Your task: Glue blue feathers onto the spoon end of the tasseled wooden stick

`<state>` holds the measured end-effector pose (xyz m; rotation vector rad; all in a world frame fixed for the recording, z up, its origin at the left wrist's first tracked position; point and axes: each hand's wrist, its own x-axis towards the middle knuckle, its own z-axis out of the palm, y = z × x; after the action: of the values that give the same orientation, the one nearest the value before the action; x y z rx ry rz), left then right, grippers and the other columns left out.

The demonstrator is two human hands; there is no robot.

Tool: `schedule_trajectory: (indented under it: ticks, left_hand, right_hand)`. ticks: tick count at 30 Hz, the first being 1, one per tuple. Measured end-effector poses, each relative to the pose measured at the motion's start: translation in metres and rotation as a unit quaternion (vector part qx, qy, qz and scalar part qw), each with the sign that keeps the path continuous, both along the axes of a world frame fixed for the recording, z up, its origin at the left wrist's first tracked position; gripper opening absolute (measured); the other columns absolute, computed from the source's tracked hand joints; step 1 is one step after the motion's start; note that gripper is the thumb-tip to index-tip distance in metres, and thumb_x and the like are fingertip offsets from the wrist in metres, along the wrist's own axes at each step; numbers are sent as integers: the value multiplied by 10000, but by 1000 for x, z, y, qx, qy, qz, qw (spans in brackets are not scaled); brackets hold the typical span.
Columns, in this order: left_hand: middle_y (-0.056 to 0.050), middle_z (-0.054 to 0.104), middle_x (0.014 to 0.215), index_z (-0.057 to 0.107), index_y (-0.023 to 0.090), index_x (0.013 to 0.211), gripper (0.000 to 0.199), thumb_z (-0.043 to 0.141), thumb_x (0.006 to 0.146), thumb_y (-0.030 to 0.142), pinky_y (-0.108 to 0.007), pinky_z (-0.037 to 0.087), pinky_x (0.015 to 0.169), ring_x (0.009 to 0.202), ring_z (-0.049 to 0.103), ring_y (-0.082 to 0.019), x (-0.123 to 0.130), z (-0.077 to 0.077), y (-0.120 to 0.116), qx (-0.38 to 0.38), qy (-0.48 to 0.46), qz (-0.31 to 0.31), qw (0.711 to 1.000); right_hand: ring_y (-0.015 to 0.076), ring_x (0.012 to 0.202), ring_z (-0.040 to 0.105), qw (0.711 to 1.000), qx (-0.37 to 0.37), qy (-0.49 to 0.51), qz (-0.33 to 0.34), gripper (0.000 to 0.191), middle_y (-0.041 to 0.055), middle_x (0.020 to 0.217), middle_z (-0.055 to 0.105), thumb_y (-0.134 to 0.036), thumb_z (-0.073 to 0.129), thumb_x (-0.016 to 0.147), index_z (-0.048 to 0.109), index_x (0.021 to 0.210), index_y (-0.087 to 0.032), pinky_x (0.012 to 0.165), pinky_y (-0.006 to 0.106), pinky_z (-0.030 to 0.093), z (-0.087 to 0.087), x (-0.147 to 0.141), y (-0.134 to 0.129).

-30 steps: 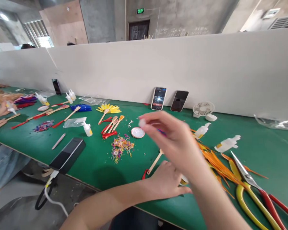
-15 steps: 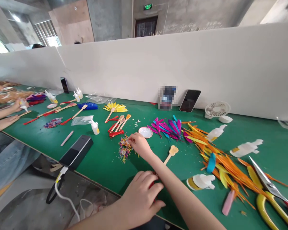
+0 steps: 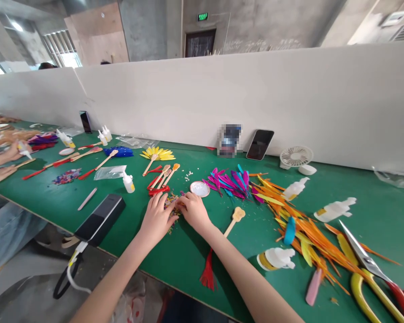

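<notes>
My left hand (image 3: 157, 216) lies over a small pile of colourful bits (image 3: 171, 199), fingers apart and thumb resting by the pile. My right hand (image 3: 194, 211) meets it from the other side, its thumb and fingertips pinched together at the pile. Whatever is between those fingertips is too small to make out. Under my right forearm lies a flat wooden stick with a flower-shaped head (image 3: 238, 214), with a red tassel (image 3: 208, 271) at its lower end. Just behind my right hand is a small white dish (image 3: 199, 189).
Purple and blue feathers (image 3: 227, 181), orange feathers (image 3: 309, 224), glue bottles (image 3: 276, 259) and large scissors (image 3: 366, 260) spread to the right. A black power bank (image 3: 101, 220) sits at the front edge. A yellow feather fan (image 3: 158, 154) lies behind. Another person's hands (image 3: 11, 157) work at far left.
My left hand has moved forward from the table's front edge to the pile, uncovering the red tassel. My right hand stays at the pile. The view has shifted slightly.
</notes>
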<state>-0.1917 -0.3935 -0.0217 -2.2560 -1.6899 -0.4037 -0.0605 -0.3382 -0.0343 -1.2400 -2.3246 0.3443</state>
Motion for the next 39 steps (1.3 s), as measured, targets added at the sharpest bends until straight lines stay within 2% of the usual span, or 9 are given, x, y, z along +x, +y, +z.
schedule_trajectory:
  ticks: [5, 9, 14, 21, 26, 30, 35, 37, 39]
  left_hand:
    - [-140, 545, 1120, 592, 213, 1040, 297, 502, 780, 325, -489, 363, 900, 1117, 432, -319, -2, -4, -2, 12, 7, 9, 1000]
    - [-111, 577, 1110, 585, 192, 1019, 269, 485, 793, 297, -464, 361, 912, 1100, 464, -284, -3, -6, 1, -2, -17, -3, 1000]
    - [-93, 611, 1073, 503, 160, 1102, 292, 410, 831, 218, -411, 366, 911, 1032, 532, -215, -3, -6, 2, -14, -62, -33, 997]
    - [-87, 658, 937, 525, 168, 957, 230, 325, 847, 142, -425, 365, 899, 932, 592, -200, 0, -4, 4, 25, -87, -35, 995]
    - [-51, 664, 799, 467, 178, 823, 117, 354, 844, 156, -413, 412, 855, 790, 622, -178, 0, -8, 8, 35, -106, -60, 992]
    - [-49, 663, 770, 429, 191, 823, 15, 435, 818, 204, -360, 478, 730, 820, 607, -201, -1, -9, 8, 29, -144, -69, 987]
    - [-39, 657, 808, 420, 188, 1006, 239, 495, 791, 261, -378, 465, 768, 872, 590, -209, -1, -8, 6, 15, -197, -31, 980]
    - [-41, 637, 800, 436, 180, 1056, 328, 529, 767, 303, -380, 462, 759, 820, 593, -208, -1, -8, 6, 13, -213, -8, 977]
    - [-50, 613, 818, 506, 184, 1001, 297, 538, 752, 343, -365, 465, 744, 805, 590, -205, -1, -7, 7, 4, -234, 5, 972]
  right_hand:
    - [206, 852, 557, 993, -81, 86, 1, 199, 69, 851, 637, -123, 470, 782, 650, 837, -189, 781, 335, 388, 8, 13, 2]
    - [194, 811, 569, 980, -89, 164, -64, 244, 69, 865, 645, -105, 406, 790, 620, 886, -171, 738, 307, 413, 16, 27, -1]
    - [218, 819, 566, 990, -59, 120, -46, 212, 79, 820, 644, -116, 422, 784, 622, 834, -166, 736, 326, 406, 14, 23, -10]
    - [245, 915, 537, 991, -67, 114, -28, 320, 116, 955, 628, -202, 524, 761, 558, 1071, -133, 798, 361, 403, 8, 13, -13]
    - [211, 874, 555, 980, -133, 147, 5, 227, 81, 928, 644, -194, 559, 742, 605, 961, -161, 782, 323, 418, 8, 9, -13]
    - [226, 869, 552, 983, -120, 136, -13, 167, 77, 887, 655, -203, 551, 751, 620, 899, -168, 775, 353, 397, 8, 7, -16]
    - [218, 835, 569, 977, -118, 171, -40, 131, 65, 841, 664, -168, 500, 764, 621, 808, -187, 752, 355, 391, 9, 6, -15]
    - [194, 781, 585, 961, -152, 226, -41, 142, 52, 806, 666, -171, 471, 769, 612, 763, -188, 721, 326, 410, 9, 7, -14]
    - [169, 717, 592, 935, -197, 294, -31, 135, 28, 764, 662, -199, 464, 763, 595, 734, -193, 675, 290, 429, 8, 8, -12]
